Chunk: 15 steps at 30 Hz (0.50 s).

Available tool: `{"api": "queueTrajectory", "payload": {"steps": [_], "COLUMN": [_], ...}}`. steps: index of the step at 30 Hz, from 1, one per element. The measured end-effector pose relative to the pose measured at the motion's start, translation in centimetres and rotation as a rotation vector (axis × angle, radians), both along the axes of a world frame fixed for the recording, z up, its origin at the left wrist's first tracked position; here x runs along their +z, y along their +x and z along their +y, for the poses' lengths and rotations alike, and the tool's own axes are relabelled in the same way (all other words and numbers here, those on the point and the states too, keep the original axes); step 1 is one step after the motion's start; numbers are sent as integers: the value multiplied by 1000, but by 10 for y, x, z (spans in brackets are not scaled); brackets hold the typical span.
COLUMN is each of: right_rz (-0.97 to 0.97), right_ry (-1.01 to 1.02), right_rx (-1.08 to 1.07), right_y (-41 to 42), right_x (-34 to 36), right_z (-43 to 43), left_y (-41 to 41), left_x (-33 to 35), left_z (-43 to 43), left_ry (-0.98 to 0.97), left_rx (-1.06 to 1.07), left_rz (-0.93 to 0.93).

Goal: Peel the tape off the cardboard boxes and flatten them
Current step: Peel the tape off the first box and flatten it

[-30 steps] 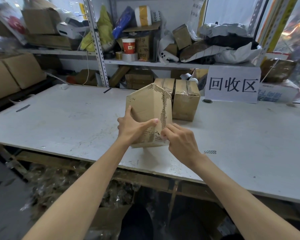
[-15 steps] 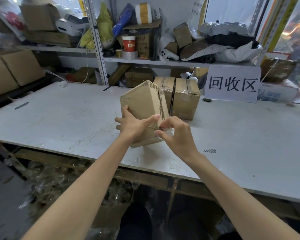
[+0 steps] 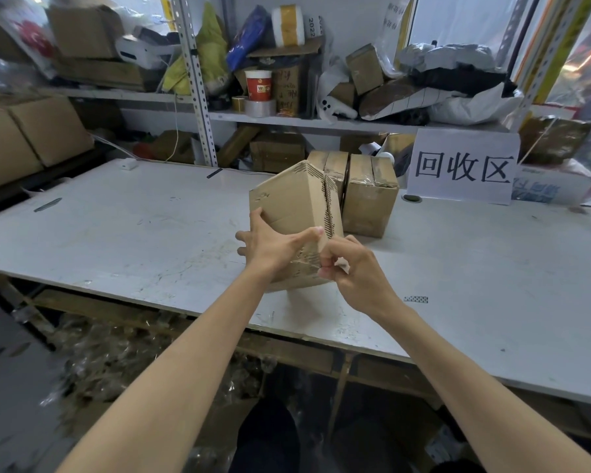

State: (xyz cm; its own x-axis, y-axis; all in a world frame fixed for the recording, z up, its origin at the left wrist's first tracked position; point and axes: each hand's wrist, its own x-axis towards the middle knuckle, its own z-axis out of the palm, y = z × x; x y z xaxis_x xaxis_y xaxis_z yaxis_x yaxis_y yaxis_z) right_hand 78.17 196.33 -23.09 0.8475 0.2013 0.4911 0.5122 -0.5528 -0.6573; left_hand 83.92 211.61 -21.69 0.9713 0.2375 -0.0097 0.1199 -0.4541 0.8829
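A small brown cardboard box [image 3: 289, 203] stands tilted on one corner near the front of the white table [image 3: 116, 230]. My left hand [image 3: 270, 245] grips its near left face, thumb stretched across the front. At the box's lower front edge my right hand [image 3: 347, 268] pinches a strip of clear tape [image 3: 306, 259] that is lifting off the cardboard. A torn, jagged seam runs down the box's front corner. Two taped cardboard boxes [image 3: 365, 196] stand side by side right behind it.
A white paper sign [image 3: 463, 167] with black characters leans at the back right of the table. Metal shelves [image 3: 198, 93] behind are crammed with boxes, bags, tape rolls and a red cup. A small tape scrap [image 3: 416, 299] lies on the table to the right. Crumpled plastic lies under the table.
The box has tipped further left and toward me in my left hand. My right hand has closed on the tape at the lower edge and pulled it slightly away.
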Motion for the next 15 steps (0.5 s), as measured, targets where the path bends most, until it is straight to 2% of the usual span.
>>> {"api": "queueTrajectory", "payload": {"steps": [6, 10, 15], "right_rz": [-117, -198, -171], "right_ry": [-144, -56, -46], "right_rx": [-14, -200, -222], "right_y": [5, 1, -1], "right_x": [1, -3, -1], "right_z": [-4, -1, 9], "left_y": [-3, -4, -9], "left_x": [9, 14, 16], "left_z": [0, 5, -3], "left_ry": [-30, -69, -13], "left_rx": [-17, -13, -8], "left_rz": [36, 101, 115]}}
